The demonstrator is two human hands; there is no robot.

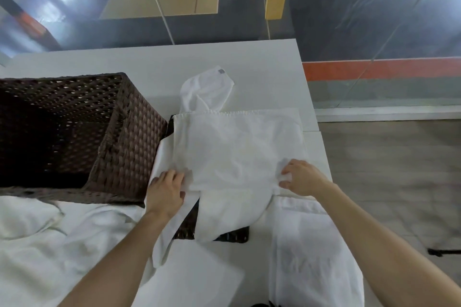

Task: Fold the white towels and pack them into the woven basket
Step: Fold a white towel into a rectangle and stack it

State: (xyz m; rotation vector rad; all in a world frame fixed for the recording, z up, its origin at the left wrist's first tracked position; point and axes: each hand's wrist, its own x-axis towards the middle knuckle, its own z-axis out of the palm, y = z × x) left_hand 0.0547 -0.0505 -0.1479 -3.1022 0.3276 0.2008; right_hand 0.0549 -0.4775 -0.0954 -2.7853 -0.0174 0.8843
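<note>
- A white towel (232, 147) lay spread over a dark woven lid (185, 228), which rested on the white bench (149, 62) just to the right of the woven basket (124, 147).
- The left hand (166, 190) pressed on the towel's near-left edge, fingers curled with cloth beneath them; whether its grip was truly clenched on the fabric could not be told.
- The right hand (303, 177) had its grip pinched on a bunched fold of the same towel at the near-right corner.
- A lower layer of that towel hung toward the person between the two hands, covering part of the lid.
- A crumpled second towel (205, 90) with a small grey tag sat farther back on the bench, touching the spread towel's far hem.
- The basket stood open; its interior looked dark, and no towels showed inside.
- More white cloth (35, 237) lay heaped at the near left, and another piece (311, 257) lay under the right forearm.
</note>
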